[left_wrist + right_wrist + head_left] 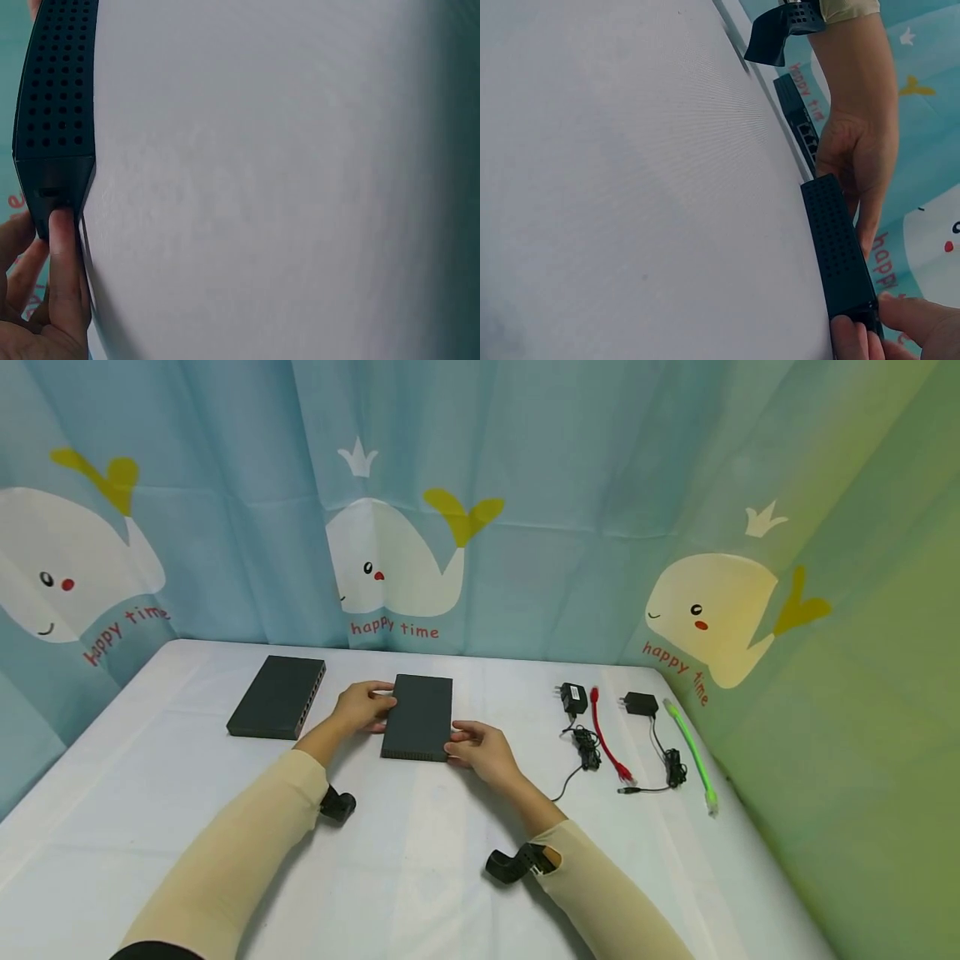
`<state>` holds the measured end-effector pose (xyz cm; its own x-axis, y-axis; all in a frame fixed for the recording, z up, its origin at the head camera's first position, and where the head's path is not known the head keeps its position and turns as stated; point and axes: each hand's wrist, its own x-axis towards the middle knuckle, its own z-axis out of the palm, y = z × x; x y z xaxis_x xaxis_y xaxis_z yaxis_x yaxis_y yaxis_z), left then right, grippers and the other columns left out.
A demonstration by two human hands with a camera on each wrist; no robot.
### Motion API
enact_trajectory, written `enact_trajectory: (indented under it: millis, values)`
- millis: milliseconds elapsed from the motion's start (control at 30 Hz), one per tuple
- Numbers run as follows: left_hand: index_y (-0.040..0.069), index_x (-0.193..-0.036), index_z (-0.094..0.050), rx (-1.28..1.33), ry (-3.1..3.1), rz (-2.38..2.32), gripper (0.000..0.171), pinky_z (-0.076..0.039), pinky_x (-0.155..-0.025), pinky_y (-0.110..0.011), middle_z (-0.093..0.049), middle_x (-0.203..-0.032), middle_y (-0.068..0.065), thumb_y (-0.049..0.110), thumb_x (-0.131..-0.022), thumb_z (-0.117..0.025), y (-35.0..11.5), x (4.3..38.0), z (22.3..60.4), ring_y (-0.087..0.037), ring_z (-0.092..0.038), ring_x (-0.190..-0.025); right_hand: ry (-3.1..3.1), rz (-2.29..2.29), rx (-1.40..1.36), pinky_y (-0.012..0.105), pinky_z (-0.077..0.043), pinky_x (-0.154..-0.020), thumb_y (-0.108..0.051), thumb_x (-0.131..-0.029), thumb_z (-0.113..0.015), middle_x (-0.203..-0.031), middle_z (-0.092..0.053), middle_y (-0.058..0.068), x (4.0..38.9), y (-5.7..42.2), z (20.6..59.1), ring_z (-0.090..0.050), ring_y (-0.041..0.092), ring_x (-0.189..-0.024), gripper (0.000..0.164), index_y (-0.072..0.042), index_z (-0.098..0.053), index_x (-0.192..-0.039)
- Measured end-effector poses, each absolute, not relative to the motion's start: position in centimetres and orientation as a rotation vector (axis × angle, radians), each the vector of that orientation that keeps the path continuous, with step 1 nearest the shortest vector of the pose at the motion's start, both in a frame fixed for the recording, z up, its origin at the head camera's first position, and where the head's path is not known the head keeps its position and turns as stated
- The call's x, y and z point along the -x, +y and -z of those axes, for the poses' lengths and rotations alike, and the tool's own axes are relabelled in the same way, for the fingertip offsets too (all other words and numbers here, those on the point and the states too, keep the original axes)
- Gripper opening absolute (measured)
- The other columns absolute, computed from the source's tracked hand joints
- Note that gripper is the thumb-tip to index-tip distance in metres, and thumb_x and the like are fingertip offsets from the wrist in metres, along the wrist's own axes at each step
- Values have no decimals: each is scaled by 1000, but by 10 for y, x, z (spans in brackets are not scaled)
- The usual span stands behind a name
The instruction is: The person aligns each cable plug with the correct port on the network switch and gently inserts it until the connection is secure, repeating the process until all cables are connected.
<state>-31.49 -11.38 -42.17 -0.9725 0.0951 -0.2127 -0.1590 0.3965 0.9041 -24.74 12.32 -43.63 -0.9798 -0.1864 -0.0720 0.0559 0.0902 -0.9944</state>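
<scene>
A flat black network switch (417,718) is at the middle of the white table, between both hands. My left hand (362,706) grips its left side, thumb toward the top face. The right hand (483,752) holds the opposite side near the front corner. In the left wrist view, the left hand's fingers press the end of the switch (56,97), beside its perforated long side. The right wrist view has the right thumb on the upper edge of the switch (836,232) and the fingers lower on its end. The undersides of both grips are partly hidden.
A second black switch (277,697), its row of ports facing right, lies at the left. On the right are two black power adapters (574,697) (640,703) with bundled cords, a red network cable (609,739) and a green one (692,752). A curtain (540,568) hangs behind.
</scene>
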Motion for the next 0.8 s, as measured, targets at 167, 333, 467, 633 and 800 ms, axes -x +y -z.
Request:
enact_trajectory:
  millis: [167, 333, 467, 633, 800]
  values:
    - [9, -144, -51, 54, 2428, -1618, 45, -62, -67, -27, -60, -132, -21, 18, -100, -59, -108, 314, 423, -32, -64, -114, 2176, 2017, 120, 36, -61, -83, 9, -88, -67, -110, -61, 21, 246, 128, 437, -68, 12, -86, 48, 8, -54, -135]
    - [9, -144, -51, 45, 2435, -1616, 45, -62, -67, -26, -60, -132, -20, 19, -100, -59, -103, 314, 425, -32, -64, -113, 2170, 2031, 123, 35, -62, -82, 9, -88, -66, -108, -61, 19, 246, 133, 439, -68, 13, -86, 47, 9, -55, -133]
    - [11, -144, -51, 59, 2432, -1620, 46, -62, -65, -25, -61, -131, -19, 19, -100, -60, -99, 314, 426, -32, -65, -112, 2167, 2034, 117, 35, -62, -82, 10, -88, -65, -108, -61, 18, 245, 136, 439, -67, 13, -86, 46, 9, -55, -134]
    - [10, -144, -52, 74, 2404, -1645, 46, -62, -65, -27, -60, -130, -20, 18, -99, -61, -97, 313, 424, -32, -65, -111, 2171, 2037, 113, 34, -62, -82, 9, -89, -65, -109, -61, 19, 243, 137, 438, -67, 12, -87, 46, 8, -55, -133]
    - [9, -143, -52, 75, 2406, -1636, 43, -62, -69, -26, -59, -131, -20, 19, -101, -58, -98, 315, 422, -32, -64, -113, 2196, 2052, 72, 34, -62, -82, 8, -88, -67, -108, -62, 20, 242, 135, 437, -67, 12, -85, 44, 8, -58, -131]
